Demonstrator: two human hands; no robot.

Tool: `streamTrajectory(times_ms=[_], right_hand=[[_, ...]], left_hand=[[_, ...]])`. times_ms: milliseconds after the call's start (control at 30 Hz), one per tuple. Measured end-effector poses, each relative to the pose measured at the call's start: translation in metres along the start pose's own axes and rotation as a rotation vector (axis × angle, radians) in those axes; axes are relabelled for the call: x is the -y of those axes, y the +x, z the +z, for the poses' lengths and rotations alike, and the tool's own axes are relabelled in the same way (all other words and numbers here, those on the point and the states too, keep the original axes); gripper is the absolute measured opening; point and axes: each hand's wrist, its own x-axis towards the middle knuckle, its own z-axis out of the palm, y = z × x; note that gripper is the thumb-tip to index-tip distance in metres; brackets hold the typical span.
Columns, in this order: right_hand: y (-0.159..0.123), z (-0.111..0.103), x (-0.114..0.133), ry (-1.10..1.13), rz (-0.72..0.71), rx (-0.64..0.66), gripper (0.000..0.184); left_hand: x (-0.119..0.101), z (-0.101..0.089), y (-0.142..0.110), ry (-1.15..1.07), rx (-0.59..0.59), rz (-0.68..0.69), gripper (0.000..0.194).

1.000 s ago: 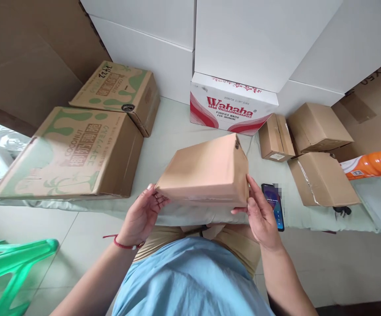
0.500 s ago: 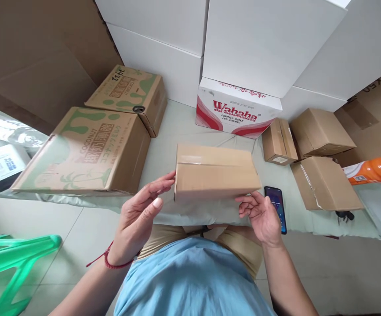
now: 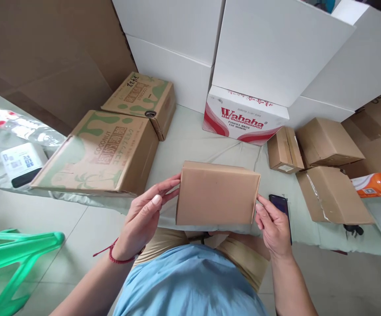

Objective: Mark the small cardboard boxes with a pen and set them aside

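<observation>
A plain brown cardboard box (image 3: 217, 195) sits between my hands at the front of the cloth-covered table, one broad plain face turned toward me. My left hand (image 3: 146, 215) lies along the box's left side with fingers stretched out and thumb raised off it. At the right edge, the bent fingers of my right hand (image 3: 272, 226) press on the lower side. Together the hands hold the box from both ends. Whether its underside touches the table is hidden. Just right of my right hand lies a dark phone (image 3: 281, 208).
Two printed coconut cartons (image 3: 94, 153) stand at left, beside a plastic bottle (image 3: 22, 127) and a white device (image 3: 23, 160). Behind is a Wahaha carton (image 3: 244, 116). Several small brown boxes (image 3: 335, 193) and an orange bottle (image 3: 379, 183) are at right. A green stool (image 3: 22, 250) stands on the floor.
The box has turned so its taped face tips away and a plain face shows toward me. My right hand has moved from under its lower corner to its right side.
</observation>
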Motion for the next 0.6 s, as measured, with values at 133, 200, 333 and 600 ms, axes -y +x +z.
streamTrajectory(times_ms=[133,200,333,600], right_hand=[[0.009,-0.003,-0.008,-0.035,0.083,-0.012,0.062],[0.014,-0.005,-0.012,-0.053,0.092,-0.054,0.065],[0.019,-0.010,-0.018,-0.157,0.027,-0.107,0.056],[0.005,-0.010,-0.004,-0.288,-0.286,-0.073,0.035]], left_hand=[[-0.002,0.005,0.003,0.031,0.110,0.045,0.044],[-0.003,0.007,0.004,0.054,0.152,0.067,0.045],[-0.002,0.009,0.004,0.066,0.179,0.079,0.046],[0.010,0.012,0.011,-0.017,0.056,0.076,0.042]])
